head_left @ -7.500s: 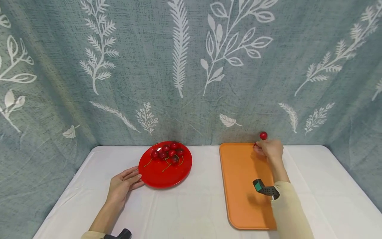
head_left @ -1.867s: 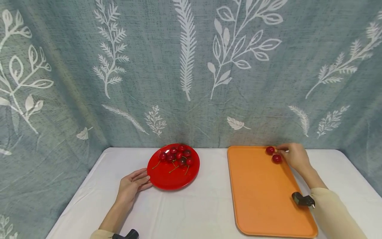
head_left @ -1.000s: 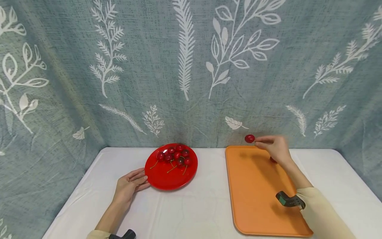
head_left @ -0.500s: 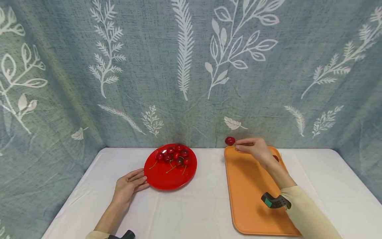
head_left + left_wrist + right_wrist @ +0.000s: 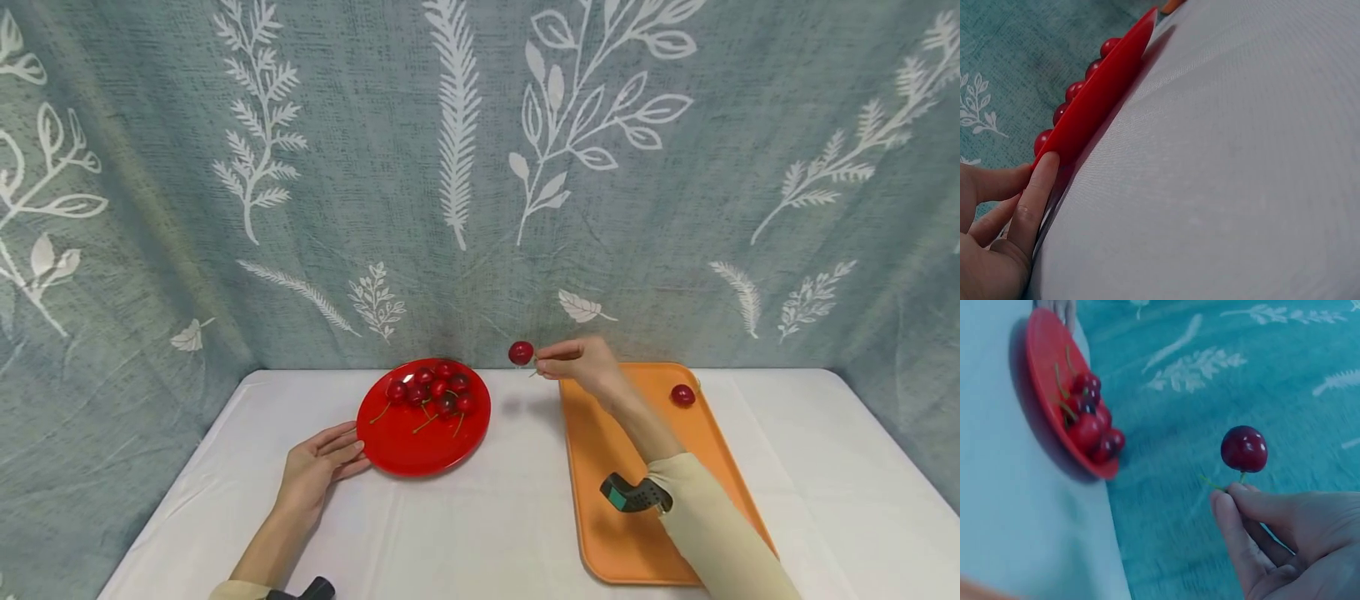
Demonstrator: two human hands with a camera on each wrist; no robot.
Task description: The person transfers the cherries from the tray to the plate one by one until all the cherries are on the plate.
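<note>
My right hand [image 5: 588, 367] pinches the green stem of a dark red cherry [image 5: 521, 352] between thumb and fingertips. This cherry hangs in the air between the plate and the tray; in the right wrist view the cherry [image 5: 1244, 449] stands clear of the fingers. On the left, my left hand [image 5: 315, 471] holds the near-left rim of a round red plate [image 5: 420, 454]. The left wrist view shows fingers [image 5: 1038, 187] on both sides of that rim. Several stemmed cherries [image 5: 438, 388] lie bunched in the plate's far half.
An orange tray [image 5: 600, 533] lies on the right of the white-covered table [image 5: 480, 533], partly hidden by my right forearm. One cherry [image 5: 682, 395] sits near its far right corner. A patterned grey-green curtain [image 5: 480, 283] hangs behind the table.
Two cherries lay in the tray earlier; my right hand has lifted one by its stem and carried it left past the tray's edge. My left hand has stayed at the plate.
</note>
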